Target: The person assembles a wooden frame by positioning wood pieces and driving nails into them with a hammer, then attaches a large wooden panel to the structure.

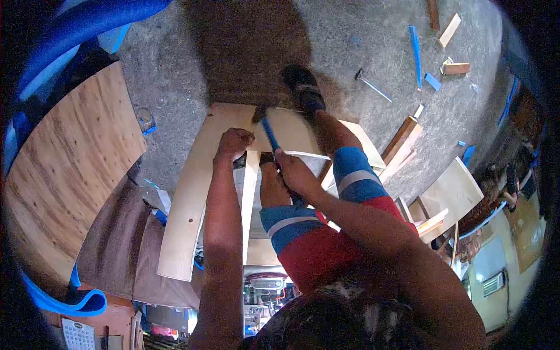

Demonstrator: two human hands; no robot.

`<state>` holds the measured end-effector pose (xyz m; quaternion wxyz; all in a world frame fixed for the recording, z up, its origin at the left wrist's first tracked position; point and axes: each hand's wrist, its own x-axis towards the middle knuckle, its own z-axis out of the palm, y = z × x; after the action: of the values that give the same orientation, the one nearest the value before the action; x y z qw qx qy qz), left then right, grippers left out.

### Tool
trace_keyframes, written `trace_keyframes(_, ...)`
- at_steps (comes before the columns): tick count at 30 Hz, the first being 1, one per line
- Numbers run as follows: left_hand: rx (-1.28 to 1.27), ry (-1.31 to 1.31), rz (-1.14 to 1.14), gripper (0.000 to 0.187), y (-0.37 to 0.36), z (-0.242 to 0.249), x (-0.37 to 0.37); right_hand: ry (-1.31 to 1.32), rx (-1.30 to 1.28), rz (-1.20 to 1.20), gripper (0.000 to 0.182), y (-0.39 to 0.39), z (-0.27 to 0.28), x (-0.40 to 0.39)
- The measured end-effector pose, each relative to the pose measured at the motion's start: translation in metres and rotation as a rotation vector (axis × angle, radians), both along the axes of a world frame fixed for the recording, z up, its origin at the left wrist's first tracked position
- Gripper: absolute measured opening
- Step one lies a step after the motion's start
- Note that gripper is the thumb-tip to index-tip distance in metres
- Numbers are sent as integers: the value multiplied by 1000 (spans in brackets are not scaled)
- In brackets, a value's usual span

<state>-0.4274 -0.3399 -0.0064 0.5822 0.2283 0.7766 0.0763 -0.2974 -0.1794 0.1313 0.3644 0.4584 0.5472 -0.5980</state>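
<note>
My right hand (298,174) is wrapped round the blue handle of a hammer (269,133). Its dark head is over the far part of a pale wooden frame (213,131). To the left, my left hand (235,143) is closed with the fingertips pinched together, just above the same board. Whatever it may hold is too small to make out. A narrow pale slat (249,204) runs from the board back toward me between my arms. My legs straddle part of the frame, hiding some of it.
A large plywood sheet (73,175) leans at left beside brown cloth (122,245). On the concrete floor (175,76) lie another hammer (374,86), wood offcuts (449,30) and blue strips (415,55). A pale wooden piece (452,189) stands at right.
</note>
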Motion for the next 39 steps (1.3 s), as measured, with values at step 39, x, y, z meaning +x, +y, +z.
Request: trace_keyframes(39,110,-609,310,41,3,120,6,-127,-46,-428,48,47,13,-15)
